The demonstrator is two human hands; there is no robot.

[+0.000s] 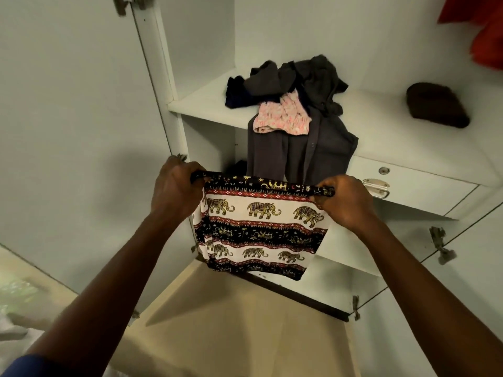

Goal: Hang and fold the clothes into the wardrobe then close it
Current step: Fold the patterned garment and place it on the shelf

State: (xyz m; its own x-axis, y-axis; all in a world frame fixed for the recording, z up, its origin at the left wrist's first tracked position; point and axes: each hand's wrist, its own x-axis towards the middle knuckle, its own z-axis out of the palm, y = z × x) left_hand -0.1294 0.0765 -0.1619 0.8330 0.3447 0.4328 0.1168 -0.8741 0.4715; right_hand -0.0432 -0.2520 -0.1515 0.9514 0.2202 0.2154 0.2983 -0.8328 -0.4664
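Right in front of the open wardrobe point(174, 131), left hand point(174, 189) and right hand point(343, 202) each pinch a top corner of the elephant-print cloth point(258, 229), hanging flat. Behind it a grey shirt point(302, 148) droops off the shelf point(212, 104), pink garment point(280, 117) on top, brown cap point(436, 104) off right.

Home: open white wardrobe point(206, 36), clothes point(313, 85) heaped on shelf point(201, 104), drawer point(413, 194) with lock point(383, 170) and handle point(377, 187).

The elephant-print garment point(261, 227) is thin, matt woven cloth, and the grey shirt point(302, 148) is soft and matt too. The wardrobe shelf point(206, 104) looks smooth, pale laminate, while the drawer handle point(377, 187) is shiny metal.
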